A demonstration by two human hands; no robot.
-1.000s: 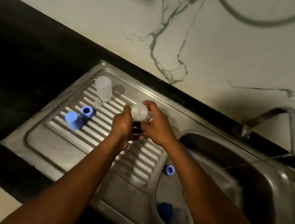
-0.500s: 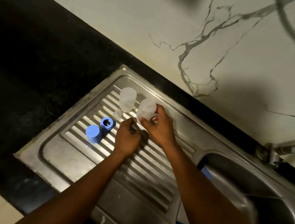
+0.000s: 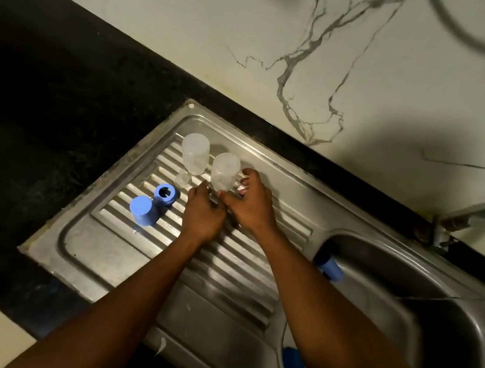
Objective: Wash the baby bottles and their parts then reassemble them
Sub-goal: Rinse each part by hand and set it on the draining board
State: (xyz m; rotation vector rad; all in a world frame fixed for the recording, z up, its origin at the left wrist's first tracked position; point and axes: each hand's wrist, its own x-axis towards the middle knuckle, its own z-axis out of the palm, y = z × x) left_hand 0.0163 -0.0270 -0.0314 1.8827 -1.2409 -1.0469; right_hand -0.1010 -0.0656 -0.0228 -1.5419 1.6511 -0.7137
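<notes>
On the ribbed drainboard point(image 3: 123, 248), my right hand point(image 3: 250, 206) grips a clear bottle point(image 3: 225, 171) standing on end, thumb and fingers curled round its lower part, just beside a second clear bottle point(image 3: 195, 153). My left hand point(image 3: 203, 215) is at the held bottle's foot with fingers curled, though shadow keeps me from telling whether they hold it. A blue ring point(image 3: 166, 194) and blue cap point(image 3: 143, 210) sit near my left hand, apart from it.

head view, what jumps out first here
The left hand and right hand meet mid-drainboard at the foot of a clear upturned bottle, beside a second bottle. Left of them, a blue cap and blue ring pop against the steel; more blue parts lie in the basin.
</notes>
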